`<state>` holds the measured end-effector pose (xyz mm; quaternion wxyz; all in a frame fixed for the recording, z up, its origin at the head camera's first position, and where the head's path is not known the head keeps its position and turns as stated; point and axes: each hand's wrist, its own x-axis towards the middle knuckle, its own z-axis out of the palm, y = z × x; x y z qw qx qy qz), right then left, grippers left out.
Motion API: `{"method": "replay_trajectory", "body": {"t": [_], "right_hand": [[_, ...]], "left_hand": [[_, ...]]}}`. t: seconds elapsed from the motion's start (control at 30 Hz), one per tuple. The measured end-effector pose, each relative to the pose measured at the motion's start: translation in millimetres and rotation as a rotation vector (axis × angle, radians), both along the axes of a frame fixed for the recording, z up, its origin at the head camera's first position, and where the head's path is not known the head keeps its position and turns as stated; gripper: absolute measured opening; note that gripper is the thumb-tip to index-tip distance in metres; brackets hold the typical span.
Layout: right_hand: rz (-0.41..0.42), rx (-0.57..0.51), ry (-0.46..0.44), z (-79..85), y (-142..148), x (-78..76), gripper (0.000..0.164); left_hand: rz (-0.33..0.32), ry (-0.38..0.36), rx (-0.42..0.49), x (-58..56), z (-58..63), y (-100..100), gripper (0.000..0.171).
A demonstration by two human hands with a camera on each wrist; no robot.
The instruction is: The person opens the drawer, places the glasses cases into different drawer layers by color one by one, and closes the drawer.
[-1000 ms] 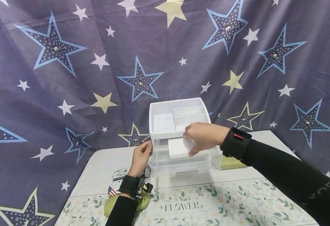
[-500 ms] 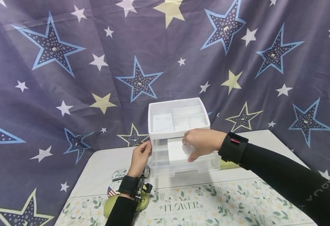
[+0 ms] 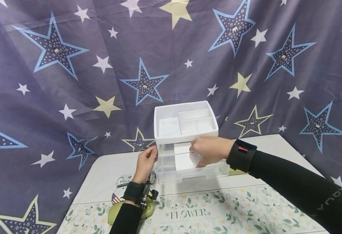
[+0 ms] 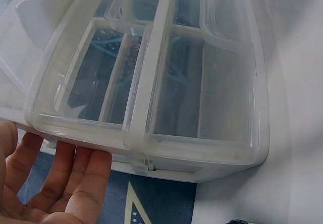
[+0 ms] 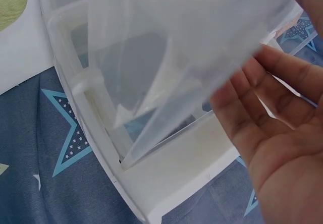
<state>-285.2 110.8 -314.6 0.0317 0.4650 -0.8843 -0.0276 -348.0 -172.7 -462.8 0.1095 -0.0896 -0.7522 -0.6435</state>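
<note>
A white-framed clear plastic drawer organizer (image 3: pixel 160 139) stands on the table, with a divided tray on top. In the head view my right hand (image 3: pixel 207 149) grips a small whitish translucent drawer (image 3: pixel 184 161) at the organizer's upper front. Up close in the right wrist view, this drawer (image 5: pixel 202 47) is tilted and lies between thumb and fingers; its far end is hidden. Beneath it, a wide clear drawer (image 3: pixel 171 178) projects at the organizer's bottom front. My left hand (image 3: pixel 145 162) rests its fairly straight fingers (image 4: pixel 91 183) against the organizer's left edge.
Beside my left wrist lie a green glasses case (image 3: pixel 148 209) and a printed pouch-like item (image 3: pixel 121 182). Another green item (image 3: pixel 236 171) shows behind the organizer's right side. A flowered cloth (image 3: pixel 194 211) covers the table's front, and a starry curtain (image 3: pixel 174 87) hangs behind.
My right hand has moved slightly down with the drawer, whose visible face has changed tilt and now shows a ledge. The left hand stays at the organizer's side.
</note>
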Motion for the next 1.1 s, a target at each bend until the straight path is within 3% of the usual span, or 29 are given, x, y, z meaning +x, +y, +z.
{"method": "replay_trajectory", "body": {"t": [0.2,0.43,0.63,0.83,1.07,1.1], "right_hand": [[0.004,-0.008,0.012,-3.0,-0.4,0.8,0.043],[0.004,-0.02,0.027,-8.9,3.2,0.7,0.037],[0.013,-0.034,0.017,-7.6,12.3,4.2,0.031],[0.015,-0.07,-0.039,-3.5,26.0,11.0,0.021],[0.021,-0.097,-0.056,-1.8,34.6,16.7,0.007],[0.024,-0.1,-0.051,-2.1,34.8,17.0,0.008]], "left_hand": [[0.003,-0.023,0.001,3.8,5.3,1.2,0.041],[-0.009,-0.029,-0.028,26.1,29.0,6.3,0.039],[-0.01,-0.029,-0.033,29.2,33.3,8.8,0.038],[-0.005,-0.031,-0.018,27.7,32.7,9.2,0.038],[-0.001,-0.007,-0.002,2.0,1.3,0.6,0.044],[-0.003,-0.012,0.0,2.8,2.3,0.8,0.043]]}}
